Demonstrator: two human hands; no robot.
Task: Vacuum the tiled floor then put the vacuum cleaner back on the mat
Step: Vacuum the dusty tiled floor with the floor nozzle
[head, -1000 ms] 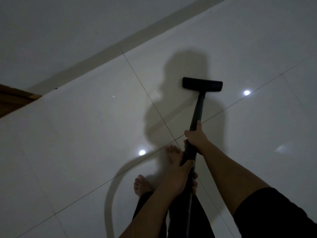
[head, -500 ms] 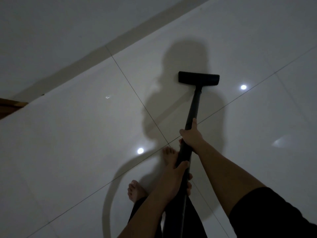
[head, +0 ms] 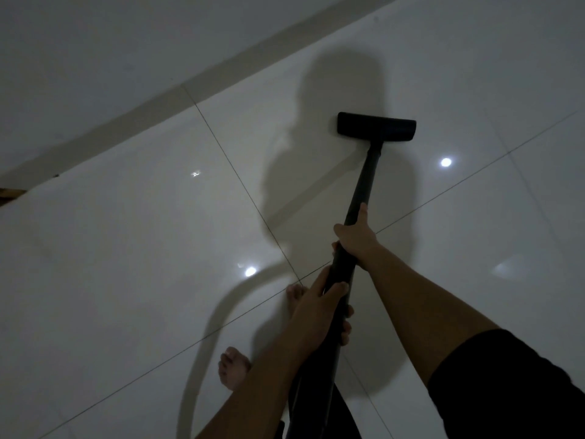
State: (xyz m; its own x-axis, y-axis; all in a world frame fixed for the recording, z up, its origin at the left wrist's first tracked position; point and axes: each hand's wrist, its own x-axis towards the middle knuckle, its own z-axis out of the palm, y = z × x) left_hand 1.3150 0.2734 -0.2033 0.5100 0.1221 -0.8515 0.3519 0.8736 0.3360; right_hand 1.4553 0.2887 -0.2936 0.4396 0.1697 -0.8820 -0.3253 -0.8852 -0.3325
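While dim light flattens most detail, the black vacuum wand (head: 364, 182) rises from the bottom edge, where its near end is cut off, out to the floor head (head: 376, 127), which sits flat on the tiled floor (head: 126, 248), far and right of centre. The right hand (head: 356, 240) wraps the wand farther out; the left hand (head: 316, 312) grips it nearer, fingers curled round. That hand hides most of one bare foot (head: 296, 294); the other foot (head: 234, 367) shows near-left. A black sleeve (head: 506, 391) is cropped at the right corner.
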